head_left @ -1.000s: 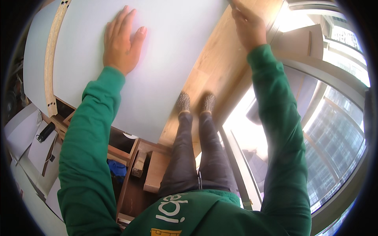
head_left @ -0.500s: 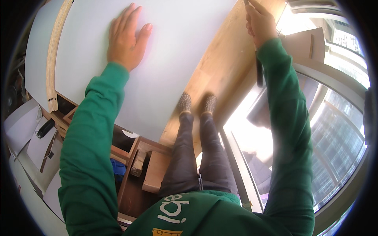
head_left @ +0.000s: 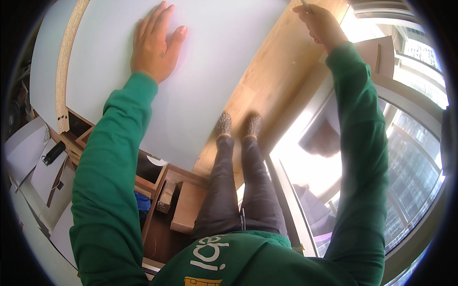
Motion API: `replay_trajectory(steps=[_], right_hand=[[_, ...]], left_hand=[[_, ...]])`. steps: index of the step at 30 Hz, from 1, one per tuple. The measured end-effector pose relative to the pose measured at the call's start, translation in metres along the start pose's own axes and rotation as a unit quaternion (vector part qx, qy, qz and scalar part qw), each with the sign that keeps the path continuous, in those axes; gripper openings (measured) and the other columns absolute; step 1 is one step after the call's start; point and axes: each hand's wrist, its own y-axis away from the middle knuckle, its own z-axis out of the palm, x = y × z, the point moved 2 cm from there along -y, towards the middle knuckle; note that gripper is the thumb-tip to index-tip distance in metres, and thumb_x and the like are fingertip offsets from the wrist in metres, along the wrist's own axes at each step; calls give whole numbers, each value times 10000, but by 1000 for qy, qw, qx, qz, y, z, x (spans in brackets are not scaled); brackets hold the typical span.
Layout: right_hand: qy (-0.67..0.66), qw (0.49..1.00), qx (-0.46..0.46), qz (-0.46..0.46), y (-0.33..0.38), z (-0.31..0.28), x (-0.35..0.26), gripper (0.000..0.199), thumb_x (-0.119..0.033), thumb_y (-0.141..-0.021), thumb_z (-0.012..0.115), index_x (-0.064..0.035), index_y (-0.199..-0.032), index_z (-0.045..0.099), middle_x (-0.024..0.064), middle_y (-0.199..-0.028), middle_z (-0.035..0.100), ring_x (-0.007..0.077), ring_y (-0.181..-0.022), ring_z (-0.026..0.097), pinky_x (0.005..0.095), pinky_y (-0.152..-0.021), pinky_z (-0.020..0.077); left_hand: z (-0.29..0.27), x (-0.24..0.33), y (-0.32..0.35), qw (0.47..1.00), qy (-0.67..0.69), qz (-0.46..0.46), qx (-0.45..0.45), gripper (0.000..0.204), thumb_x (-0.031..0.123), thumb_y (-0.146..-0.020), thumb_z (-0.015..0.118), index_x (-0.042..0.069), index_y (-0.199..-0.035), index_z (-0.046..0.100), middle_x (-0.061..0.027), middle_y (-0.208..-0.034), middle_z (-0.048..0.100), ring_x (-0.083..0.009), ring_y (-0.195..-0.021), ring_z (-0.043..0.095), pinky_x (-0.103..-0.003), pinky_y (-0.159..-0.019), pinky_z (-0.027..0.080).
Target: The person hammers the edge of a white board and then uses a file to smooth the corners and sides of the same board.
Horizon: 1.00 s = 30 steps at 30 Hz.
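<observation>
My left hand [head_left: 155, 47] lies flat on a large white panel [head_left: 200, 86], fingers stretched out and thumb apart, holding nothing. At the top right, my right hand [head_left: 322, 26] is closed round a slim, pale grey rod-like thing [head_left: 306, 5]. Most of that thing is hidden by the fingers and cut off by the frame's upper edge, so its kind cannot be made out. That hand is above the wood-look floor strip [head_left: 267, 71], to the right of the panel's edge.
A pale strip with a particleboard edge [head_left: 64, 66] runs along the left. Below are a brown open compartment [head_left: 157, 238] with a light wooden block [head_left: 188, 207], blue cloth [head_left: 142, 202] and a black bottle [head_left: 53, 153]. A white-framed window [head_left: 298, 214] stands close on my right.
My right hand has moved slightly right and down, its wrist turning. A dark handle-like bar beside the right sleeve no longer shows. My left hand stays nearly still on the panel.
</observation>
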Motion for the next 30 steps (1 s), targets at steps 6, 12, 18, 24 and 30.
replay_trajectory(steps=[6,12,18,24,30], right_hand=[[91,989,-118,21,-33,-10,31,183,-226,-932,580,-119,-1050,670,-51,-686,431,71,-555,362,256,-482,270],[-73,992,-103,25,-29,-8,31,159,-230,-952,607,-88,-1003,658,-64,-647,402,58,-522,315,248,-466,242],[-290,957,-20,17,1,19,12,169,-185,-978,623,-21,-986,663,-27,-648,488,73,-473,380,256,-417,285],[-469,876,-59,94,52,82,37,410,-376,-986,641,31,-1040,650,153,-925,694,106,-512,438,260,-465,338],[-513,855,30,71,105,122,3,314,-250,-931,732,52,-963,652,108,-796,639,96,-468,431,256,-428,313]], left_hand=[[-1,4,-2,1000,-1,8,4,511,334,-1036,519,65,-1467,469,-118,-1554,450,-298,-1444,394,-468,-1223,227],[-5,6,-3,1000,5,15,14,490,306,-1025,548,51,-1440,501,-130,-1531,477,-323,-1421,415,-464,-1210,259],[-12,13,-2,1000,10,-12,-22,544,231,-974,576,-40,-1432,461,-256,-1504,447,-435,-1397,399,-518,-1190,272],[-12,9,-3,1000,11,7,6,527,221,-960,603,-43,-1401,490,-257,-1457,495,-435,-1370,434,-513,-1178,296],[-22,10,14,997,23,61,34,542,244,-943,630,-15,-1402,502,-230,-1472,492,-423,-1390,422,-548,-1176,286]])
